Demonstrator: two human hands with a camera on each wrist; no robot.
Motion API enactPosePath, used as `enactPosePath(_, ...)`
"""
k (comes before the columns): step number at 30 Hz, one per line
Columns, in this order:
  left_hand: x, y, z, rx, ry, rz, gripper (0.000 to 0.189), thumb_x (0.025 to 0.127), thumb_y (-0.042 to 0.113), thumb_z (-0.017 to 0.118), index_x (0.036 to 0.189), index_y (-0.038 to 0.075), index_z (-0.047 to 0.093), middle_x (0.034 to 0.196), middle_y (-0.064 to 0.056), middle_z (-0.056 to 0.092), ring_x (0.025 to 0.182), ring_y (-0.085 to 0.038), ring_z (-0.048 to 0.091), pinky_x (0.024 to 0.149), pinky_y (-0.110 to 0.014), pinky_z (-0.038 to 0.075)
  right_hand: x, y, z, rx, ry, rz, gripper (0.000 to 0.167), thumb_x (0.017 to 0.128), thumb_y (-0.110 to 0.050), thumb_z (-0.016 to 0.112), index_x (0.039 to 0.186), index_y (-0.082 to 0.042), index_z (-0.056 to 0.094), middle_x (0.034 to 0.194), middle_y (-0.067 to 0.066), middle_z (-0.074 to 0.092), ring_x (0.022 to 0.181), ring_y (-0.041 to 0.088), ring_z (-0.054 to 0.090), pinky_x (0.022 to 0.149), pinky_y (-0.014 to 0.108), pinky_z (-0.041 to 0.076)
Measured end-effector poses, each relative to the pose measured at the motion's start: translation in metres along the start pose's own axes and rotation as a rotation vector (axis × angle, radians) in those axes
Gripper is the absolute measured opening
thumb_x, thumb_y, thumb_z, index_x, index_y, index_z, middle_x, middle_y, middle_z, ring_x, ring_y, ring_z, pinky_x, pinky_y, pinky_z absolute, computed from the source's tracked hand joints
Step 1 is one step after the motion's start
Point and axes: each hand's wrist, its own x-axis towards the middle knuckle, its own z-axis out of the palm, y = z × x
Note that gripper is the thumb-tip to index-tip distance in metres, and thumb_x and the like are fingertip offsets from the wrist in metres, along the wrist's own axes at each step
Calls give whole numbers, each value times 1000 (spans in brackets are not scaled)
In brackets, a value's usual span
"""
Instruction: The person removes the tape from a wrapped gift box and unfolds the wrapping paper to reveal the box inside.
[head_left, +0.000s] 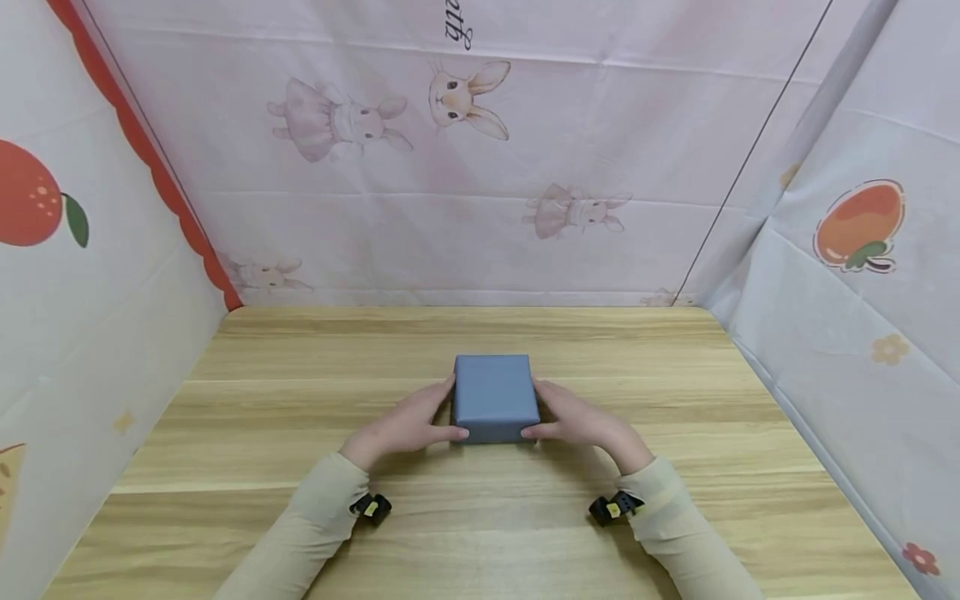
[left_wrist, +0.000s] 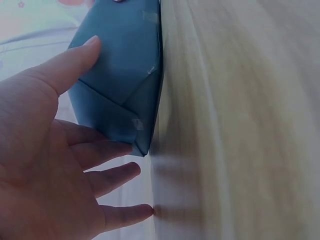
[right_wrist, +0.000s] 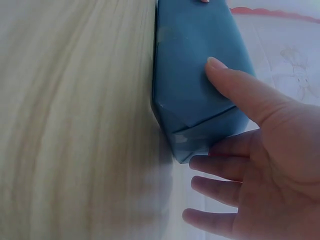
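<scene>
A box wrapped in plain blue paper [head_left: 495,390] rests on the wooden table. My left hand [head_left: 411,423] holds its left side, the thumb on the near face and the forward fingers against the end. On the right side my right hand [head_left: 581,417] grips it in mirror fashion, thumb on the near face. In the left wrist view, folded paper and clear tape show on the box [left_wrist: 122,60], and the lower fingers of the left hand [left_wrist: 45,145] extend past it. The right wrist view shows the right hand [right_wrist: 270,160] with its lower fingers spread below the box [right_wrist: 190,65].
The wooden table [head_left: 480,517] has light grain. White cloth printed with rabbits [head_left: 465,250] hangs behind its far edge, and fruit-printed cloth [head_left: 847,333] stands along the sides. Each wrist wears a small black camera [head_left: 371,508] below a pale sleeve [head_left: 300,517].
</scene>
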Motion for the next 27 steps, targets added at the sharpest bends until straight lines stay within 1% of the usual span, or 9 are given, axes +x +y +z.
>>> enactPosePath(5, -2, 0, -2, -61, -8, -20, 101, 88, 60, 60, 156, 8, 6, 162, -11, 18, 150, -26, 22, 120, -43, 24, 1, 0, -1, 33, 4, -27, 83, 94, -39, 63, 156, -9, 17, 157, 13, 33, 145, 29, 32, 116, 48, 31)
enactPosePath(10, -3, 2, -6, -167, 7, -44, 94, 92, 60, 55, 155, 4, 13, 161, -15, 22, 149, -29, 25, 119, -46, 26, 1, -1, -2, 69, 40, -43, 72, 98, -42, 55, 154, -7, 26, 154, 12, 40, 143, 28, 37, 115, 47, 33)
enactPosePath(15, -1, 3, -7, -250, 22, -42, 86, 95, 61, 46, 156, 9, 16, 158, -10, 32, 144, -24, 35, 116, -44, 33, 1, -3, -4, 89, 91, -1, 68, 99, -47, 50, 152, -8, 32, 151, 12, 44, 141, 29, 40, 114, 48, 34)
enactPosePath(18, 0, 4, -7, -269, 40, -23, 82, 96, 60, 45, 156, 11, 17, 159, -8, 31, 145, -23, 34, 116, -43, 33, 1, -5, -3, 81, 130, 43, 67, 100, -49, 46, 150, -5, 35, 148, 15, 47, 140, 31, 42, 113, 49, 36)
enactPosePath(20, -1, 5, -8, -267, 55, -15, 83, 95, 60, 47, 156, 10, 19, 159, -9, 29, 146, -25, 32, 117, -44, 31, 0, -6, -3, 77, 168, 66, 63, 102, -48, 43, 142, 1, 45, 135, 20, 58, 127, 34, 54, 104, 49, 45)
enactPosePath(22, -2, 6, -8, -252, 70, -13, 87, 93, 61, 52, 155, 9, 21, 160, -10, 28, 147, -26, 30, 117, -46, 30, 0, -7, -4, 94, 201, 83, 56, 103, -45, 41, 124, 5, 56, 110, 20, 66, 102, 31, 64, 86, 44, 52)
enactPosePath(24, -3, 8, -7, -246, 78, -15, 90, 89, 60, 59, 155, 11, 22, 159, -10, 30, 147, -27, 30, 117, -47, 31, 0, -8, -5, 112, 241, 83, 49, 104, -42, 41, 110, 3, 60, 87, 14, 63, 79, 23, 61, 71, 37, 50)
enactPosePath(26, -4, 10, -7, -249, 82, -14, 92, 87, 56, 65, 156, 14, 22, 158, -8, 33, 146, -26, 31, 116, -48, 31, 0, -9, -6, 122, 276, 75, 44, 104, -40, 41, 105, 0, 60, 79, 11, 59, 70, 18, 54, 65, 32, 45)
enactPosePath(27, -4, 11, -7, -255, 86, -13, 92, 86, 53, 68, 156, 15, 23, 158, -7, 34, 146, -25, 32, 116, -48, 31, 0, -10, -6, 124, 293, 73, 44, 104, -40, 42, 111, -1, 61, 85, 11, 64, 73, 17, 57, 67, 32, 47)
